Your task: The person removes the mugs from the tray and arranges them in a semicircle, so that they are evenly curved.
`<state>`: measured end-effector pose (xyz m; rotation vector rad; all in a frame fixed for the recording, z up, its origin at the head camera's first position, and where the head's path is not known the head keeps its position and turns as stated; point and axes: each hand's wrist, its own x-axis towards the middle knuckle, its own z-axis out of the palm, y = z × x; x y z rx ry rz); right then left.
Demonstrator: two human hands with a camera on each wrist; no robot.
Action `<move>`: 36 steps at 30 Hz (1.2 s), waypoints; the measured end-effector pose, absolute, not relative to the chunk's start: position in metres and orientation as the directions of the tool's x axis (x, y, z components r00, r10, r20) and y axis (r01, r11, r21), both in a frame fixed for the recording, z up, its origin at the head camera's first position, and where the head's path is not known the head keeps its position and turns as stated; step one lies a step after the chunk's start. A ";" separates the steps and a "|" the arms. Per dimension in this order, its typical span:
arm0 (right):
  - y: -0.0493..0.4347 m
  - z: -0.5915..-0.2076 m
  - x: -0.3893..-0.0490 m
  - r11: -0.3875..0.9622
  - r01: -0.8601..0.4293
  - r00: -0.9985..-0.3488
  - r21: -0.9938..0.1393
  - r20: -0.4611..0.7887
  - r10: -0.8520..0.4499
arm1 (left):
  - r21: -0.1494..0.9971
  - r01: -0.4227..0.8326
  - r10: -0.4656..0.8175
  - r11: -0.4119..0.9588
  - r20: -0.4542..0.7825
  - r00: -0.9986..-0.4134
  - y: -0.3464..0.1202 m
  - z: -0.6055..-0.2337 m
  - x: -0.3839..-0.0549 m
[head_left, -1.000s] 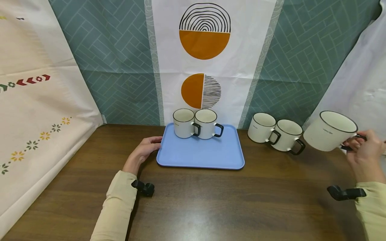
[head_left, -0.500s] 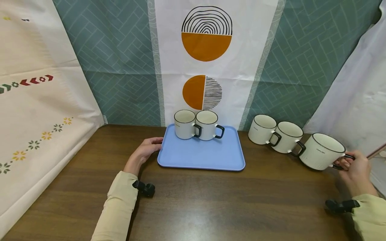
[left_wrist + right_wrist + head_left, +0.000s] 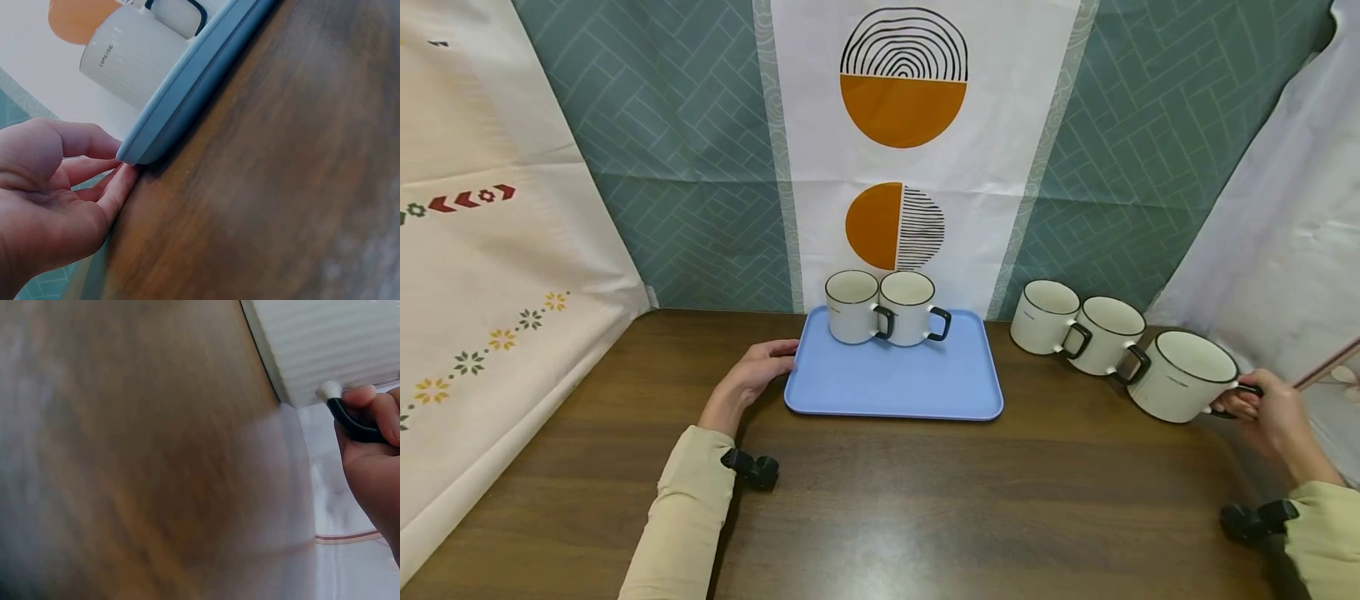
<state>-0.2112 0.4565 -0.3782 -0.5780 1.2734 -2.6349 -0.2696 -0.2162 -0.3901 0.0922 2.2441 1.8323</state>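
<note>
My right hand (image 3: 1270,412) grips the black handle of a large white enamel-look mug (image 3: 1183,375) with a dark rim. The mug stands upright at the right end of a row, close beside a middle mug (image 3: 1101,337) and a left mug (image 3: 1037,321). In the right wrist view the fingers curl round the handle (image 3: 353,428), and the mug's base is right at the table. My left hand (image 3: 752,375) pinches the left edge of a blue tray (image 3: 895,387). In the left wrist view the thumb (image 3: 94,140) lies at the tray's rim with fingers below it.
Two more white mugs, a left one (image 3: 850,321) and a right one (image 3: 908,321), stand side by side at the back of the tray, handles to the right. Cloth hangs behind the brown wooden table (image 3: 887,500) and along both sides, with a white cloth (image 3: 1285,275) close behind my right hand.
My right hand has lowered the large mug and brought it left, from raised at the right to beside the other two. The left hand stays at the tray.
</note>
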 end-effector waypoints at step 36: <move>0.438 -0.380 -0.223 -0.510 -0.015 -0.821 -0.860 0.302 -0.485 | 0.970 -0.124 0.179 0.207 -0.162 -0.971 -0.217 -0.391 -0.270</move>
